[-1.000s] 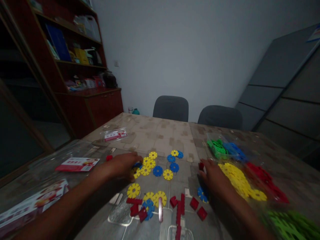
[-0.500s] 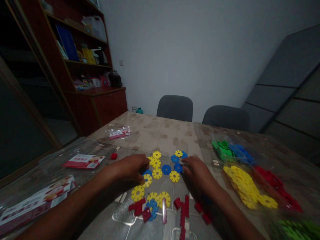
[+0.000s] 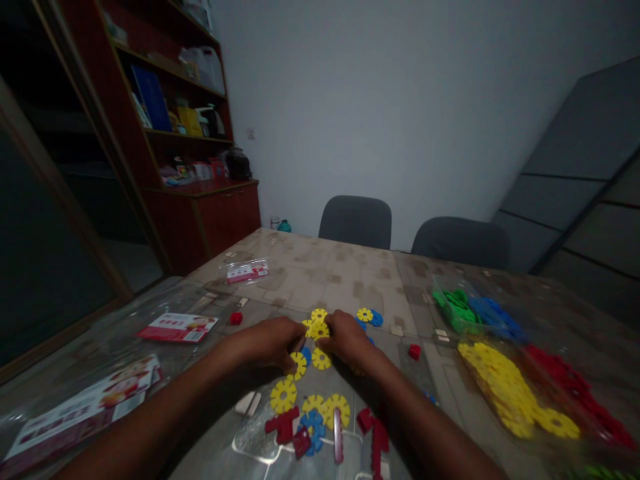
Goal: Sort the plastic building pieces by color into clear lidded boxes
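Observation:
Flat toothed plastic discs, yellow (image 3: pixel 283 395) and blue (image 3: pixel 314 421), lie in a loose group on the table's (image 3: pixel 325 273) near middle. My left hand (image 3: pixel 267 341) and my right hand (image 3: pixel 350 341) meet fingertip to fingertip over the group's far part. Both have curled fingers that pinch at a yellow disc (image 3: pixel 319 329) between them. More yellow discs (image 3: pixel 321 360) lie just under the fingers. Red connector pieces (image 3: pixel 284 425) lie nearer me, among discs. A small red block (image 3: pixel 414 351) sits right of my right hand.
Clear bags of green (image 3: pixel 455 308), blue (image 3: pixel 495 315), yellow (image 3: pixel 500 380) and red (image 3: pixel 570 390) pieces lie at the right. Printed leaflets (image 3: pixel 180 327) and a small bag (image 3: pixel 247 272) lie at the left. Two grey chairs (image 3: pixel 356 220) stand behind the table, a wooden cabinet (image 3: pixel 210 213) at left.
My right hand has moved left from the bags at the right to the disc group and met my left hand. It left a small red block behind. The camera has shifted slightly.

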The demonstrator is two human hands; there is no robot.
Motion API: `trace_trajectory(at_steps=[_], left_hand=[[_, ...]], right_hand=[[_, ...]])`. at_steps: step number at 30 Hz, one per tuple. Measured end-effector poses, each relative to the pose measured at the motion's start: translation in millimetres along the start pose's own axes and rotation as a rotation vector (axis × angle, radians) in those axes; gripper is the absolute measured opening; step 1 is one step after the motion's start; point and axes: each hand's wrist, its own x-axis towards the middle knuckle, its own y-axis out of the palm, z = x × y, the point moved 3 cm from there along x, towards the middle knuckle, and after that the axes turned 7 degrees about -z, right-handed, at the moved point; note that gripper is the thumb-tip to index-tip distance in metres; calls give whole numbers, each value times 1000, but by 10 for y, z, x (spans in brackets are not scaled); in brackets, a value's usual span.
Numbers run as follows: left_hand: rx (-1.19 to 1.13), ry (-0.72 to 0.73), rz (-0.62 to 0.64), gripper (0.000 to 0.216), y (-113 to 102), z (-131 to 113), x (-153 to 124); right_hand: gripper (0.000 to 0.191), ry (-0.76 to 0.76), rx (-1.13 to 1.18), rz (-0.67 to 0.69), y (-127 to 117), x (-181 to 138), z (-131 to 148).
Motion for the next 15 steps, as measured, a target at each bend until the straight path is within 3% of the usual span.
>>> trace_trajectory(at_steps=[3, 7, 11, 15], left_hand=[[-97, 35, -25, 12, -37, 117, 66], [-170, 29, -197, 6, -68, 232, 211], [-183, -17, -328, 13, 7, 275, 318], [-168, -37, -348, 24, 102, 287, 339]], right_hand=[[29, -26, 36, 34, -20, 40, -117], [31, -37, 53, 48, -134, 129, -210], [32, -40, 62, 38, -174, 240, -168], [35, -36, 79, 32, -126, 351, -120]])
